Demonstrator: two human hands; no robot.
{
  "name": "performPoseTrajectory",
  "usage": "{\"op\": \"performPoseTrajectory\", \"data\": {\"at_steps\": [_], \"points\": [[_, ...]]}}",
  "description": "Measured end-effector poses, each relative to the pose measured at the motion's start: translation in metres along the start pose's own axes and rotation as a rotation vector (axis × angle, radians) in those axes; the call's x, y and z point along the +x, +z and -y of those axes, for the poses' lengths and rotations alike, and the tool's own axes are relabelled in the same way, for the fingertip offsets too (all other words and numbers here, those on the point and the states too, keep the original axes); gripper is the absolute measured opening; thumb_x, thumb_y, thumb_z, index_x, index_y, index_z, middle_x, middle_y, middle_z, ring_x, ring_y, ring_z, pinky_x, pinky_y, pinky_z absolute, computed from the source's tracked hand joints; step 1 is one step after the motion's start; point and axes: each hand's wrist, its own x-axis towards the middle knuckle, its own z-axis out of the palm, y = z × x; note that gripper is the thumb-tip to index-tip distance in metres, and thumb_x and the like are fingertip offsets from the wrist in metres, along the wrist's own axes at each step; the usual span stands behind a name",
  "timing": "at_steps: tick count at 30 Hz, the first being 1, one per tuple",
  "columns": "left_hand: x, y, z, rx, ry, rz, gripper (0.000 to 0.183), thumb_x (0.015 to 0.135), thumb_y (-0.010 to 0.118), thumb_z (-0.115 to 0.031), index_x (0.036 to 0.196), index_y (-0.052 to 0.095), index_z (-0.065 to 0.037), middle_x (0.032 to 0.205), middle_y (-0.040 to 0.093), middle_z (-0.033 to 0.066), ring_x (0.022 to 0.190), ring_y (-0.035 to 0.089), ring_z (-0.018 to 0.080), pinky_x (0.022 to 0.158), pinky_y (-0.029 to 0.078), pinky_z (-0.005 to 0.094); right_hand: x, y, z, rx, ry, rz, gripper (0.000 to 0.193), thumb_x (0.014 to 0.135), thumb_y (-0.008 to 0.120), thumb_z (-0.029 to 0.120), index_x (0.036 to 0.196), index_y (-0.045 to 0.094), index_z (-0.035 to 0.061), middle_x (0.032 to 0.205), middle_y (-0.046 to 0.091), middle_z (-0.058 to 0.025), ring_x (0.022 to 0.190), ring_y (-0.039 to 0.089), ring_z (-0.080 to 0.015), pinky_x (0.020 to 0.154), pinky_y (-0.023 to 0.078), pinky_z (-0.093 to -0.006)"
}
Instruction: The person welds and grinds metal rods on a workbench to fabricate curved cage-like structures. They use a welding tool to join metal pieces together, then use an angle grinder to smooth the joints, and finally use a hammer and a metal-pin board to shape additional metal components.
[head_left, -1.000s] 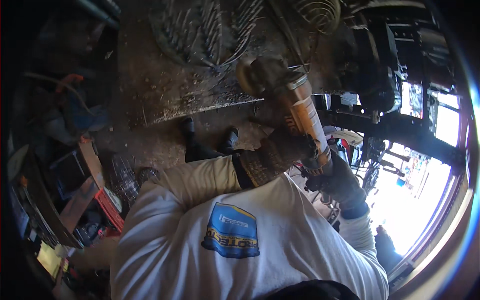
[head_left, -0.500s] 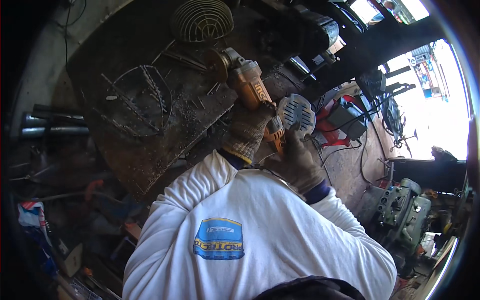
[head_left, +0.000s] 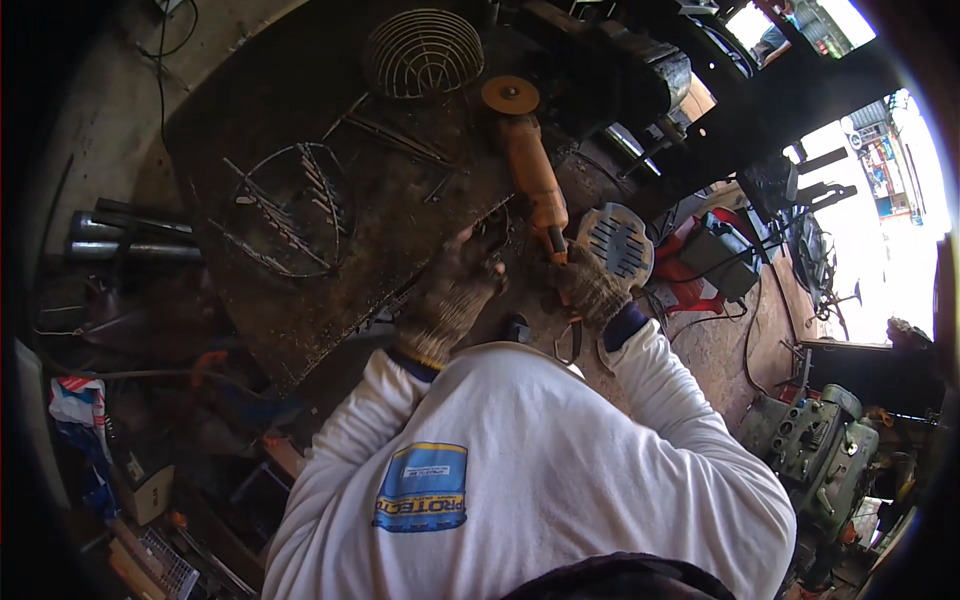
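An orange angle grinder (head_left: 535, 180) stretches away from me near the right edge of the dark metal table, its round disc (head_left: 510, 95) at the far end, face up. My right hand (head_left: 592, 284), in a knitted work glove, is closed round the grinder's narrow rear end. To its left, my gloved left hand (head_left: 447, 305) is off the grinder, by the table's near edge, with thumb and fingers apart. Some bare fingertips show through that glove. On the table (head_left: 330, 340) lies a bent wire frame (head_left: 320, 205) of thin rods.
A round wire guard (head_left: 425, 55) sits at the table's far side, with loose rods (head_left: 400, 138) before it. Right of my right hand is a slotted round stool top (head_left: 613, 245). Beyond are a red and grey machine (head_left: 710, 262) with cables and a green machine (head_left: 825, 455).
My left hand has let go of the grinder body and moved left. My right hand has taken the grinder's rear end. The grinder has turned, bringing its disc right and face up.
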Motion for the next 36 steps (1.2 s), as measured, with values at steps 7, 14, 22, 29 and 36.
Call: {"op": "performPoseTrajectory", "data": {"at_steps": [7,14,22,29,36], "points": [[-0.071,-0.006,-0.027,0.757,0.124,-0.414,0.057,0.090,0.069,0.007,0.141,0.046,-0.004,0.118,0.057,0.0044,0.097,0.061,0.0126,0.081,0.055,0.0285,0.031,0.001,0.008,-0.104,-0.001,-0.068,0.034,0.086,0.077,0.028,0.109,0.062,0.0088,0.081,0.060,0.0028,0.066,0.055,-0.0077,0.056,0.045,-0.0265],[-0.094,-0.002,-0.043,0.987,0.097,-0.461,0.052,0.093,0.070,-0.001,0.140,0.048,-0.003,0.119,0.058,0.0047,0.101,0.058,0.0108,0.083,0.053,0.0268,0.045,0.011,-0.004,-0.146,-0.021,-0.109,0.035,0.086,0.076,0.026,0.112,0.063,0.0080,0.082,0.062,0.0029,0.065,0.056,-0.0081,0.056,0.047,-0.0276],[-0.112,0.014,-0.056,0.883,0.113,-0.399,0.051,0.093,0.064,0.006,0.140,0.047,-0.003,0.116,0.057,0.0050,0.104,0.057,0.0121,0.086,0.052,0.0279,0.123,-0.004,-0.032,-0.057,-0.016,-0.112,0.030,0.090,0.074,0.025,0.112,0.064,0.0070,0.083,0.068,-0.0048,0.067,0.066,-0.0180,0.059,0.054,-0.0353],[-0.151,0.015,-0.076,0.882,0.271,-0.274,0.053,0.095,0.060,0.009,0.143,0.044,-0.006,0.125,0.056,0.0060,0.109,0.058,0.0127,0.086,0.053,0.0269,0.098,0.042,0.008,0.175,0.062,-0.214,0.032,0.090,0.076,0.025,0.113,0.064,0.0065,0.083,0.069,-0.0061,0.064,0.066,-0.0169,0.056,0.055,-0.0324],[-0.171,0.046,-0.162,1.513,0.394,-0.524,0.037,0.095,0.070,-0.009,0.130,0.058,-0.006,0.113,0.065,0.0039,0.098,0.063,0.0132,0.081,0.055,0.0290,0.085,0.024,0.011,-0.071,-0.011,-0.185,0.044,0.088,0.077,0.031,0.117,0.060,0.0031,0.096,0.071,-0.0102,0.077,0.070,-0.0189,0.062,0.056,-0.0344]]}}
